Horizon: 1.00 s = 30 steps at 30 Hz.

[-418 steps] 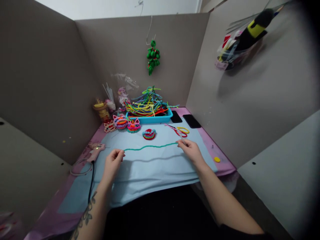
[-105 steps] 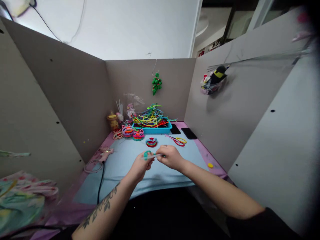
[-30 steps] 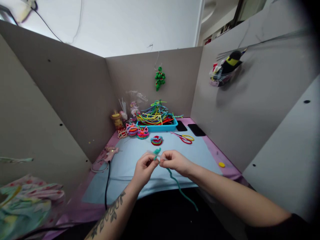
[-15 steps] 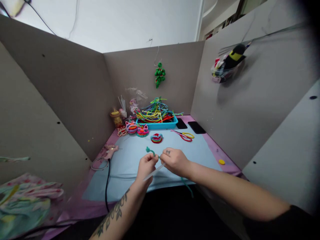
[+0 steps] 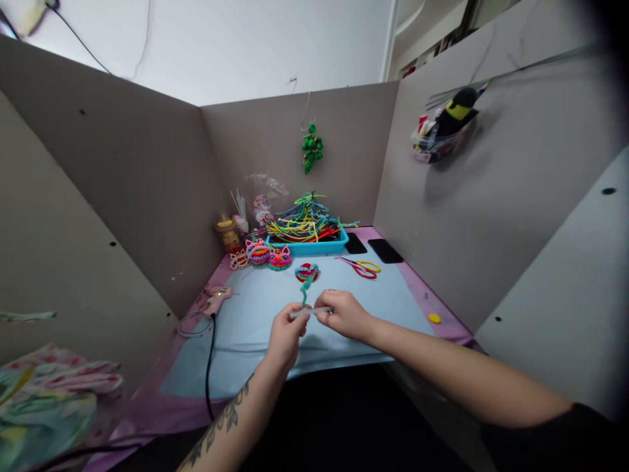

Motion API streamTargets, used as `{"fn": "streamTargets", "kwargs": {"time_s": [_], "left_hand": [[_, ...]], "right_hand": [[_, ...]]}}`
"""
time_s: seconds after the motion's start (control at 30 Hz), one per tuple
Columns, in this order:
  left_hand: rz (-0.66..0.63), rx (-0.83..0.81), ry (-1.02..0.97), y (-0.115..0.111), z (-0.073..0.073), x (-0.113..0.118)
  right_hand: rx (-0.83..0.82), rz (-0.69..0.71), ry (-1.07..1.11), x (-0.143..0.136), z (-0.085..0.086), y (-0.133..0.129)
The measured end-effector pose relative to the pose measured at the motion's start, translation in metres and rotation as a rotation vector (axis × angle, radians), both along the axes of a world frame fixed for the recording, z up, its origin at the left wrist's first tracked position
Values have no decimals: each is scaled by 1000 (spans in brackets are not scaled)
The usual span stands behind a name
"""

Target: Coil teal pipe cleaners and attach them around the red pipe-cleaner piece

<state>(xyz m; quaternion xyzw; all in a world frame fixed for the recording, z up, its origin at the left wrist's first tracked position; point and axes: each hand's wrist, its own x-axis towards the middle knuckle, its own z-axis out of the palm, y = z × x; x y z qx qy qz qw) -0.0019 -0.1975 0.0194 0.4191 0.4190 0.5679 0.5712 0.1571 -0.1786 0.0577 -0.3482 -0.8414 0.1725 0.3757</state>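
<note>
My left hand point(image 5: 286, 333) pinches the teal fuzzy stem point(image 5: 304, 294), whose curled end points up and away from me. Close beside it on the right, my right hand point(image 5: 344, 314) is closed round a thin whitish stick point(image 5: 312, 311), which lies level across the gap between both hands. Just beyond the stem's curled end, a small red, blue and green fuzzy piece point(image 5: 307, 273) rests on the light blue mat point(image 5: 255, 328). Whether the right fingers also hold part of the stem is hidden.
A blue tray point(image 5: 307, 249) of coloured stems stands at the back. Red-and-yellow scissors point(image 5: 363, 269) and two black phones point(image 5: 386, 250) lie to the right. Fuzzy cat-eared pieces point(image 5: 279, 258) sit back left, a pink glue gun point(image 5: 217, 300) nearer, its black cable point(image 5: 211, 367) running forward.
The stick has turned from slanting down left to nearly level. The stem's curled end has swung rightward and now stands more upright. The loose teal strand below my right hand no longer shows.
</note>
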Motion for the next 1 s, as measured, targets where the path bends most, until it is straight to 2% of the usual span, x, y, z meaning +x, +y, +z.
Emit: {"fn": "streamTargets", "kwargs": {"time_s": [0.1, 0.2, 0.43, 0.63, 0.73, 0.83, 0.9, 1.0], "left_hand": [[-4, 215, 90, -2, 5, -9], [-29, 370, 137, -4, 10, -15], [-50, 493, 244, -6, 10, -20], [-78, 477, 334, 4, 4, -19], [-79, 433, 333, 12, -2, -16], [-28, 362, 311, 20, -10, -10], [39, 284, 283, 24, -14, -3], [92, 170, 214, 32, -12, 6]], "right_hand": [[-495, 69, 263, -5, 13, -10], [-772, 168, 432, -9, 18, -17], [-1048, 216, 605, -15, 6, -15], [-1269, 222, 664, -14, -9, -1], [-1263, 201, 648, -13, -18, 9], [-1122, 144, 604, -13, -24, 18], [-918, 66, 523, -14, -23, 23], [-468, 3, 344, -11, -14, 31]]}}
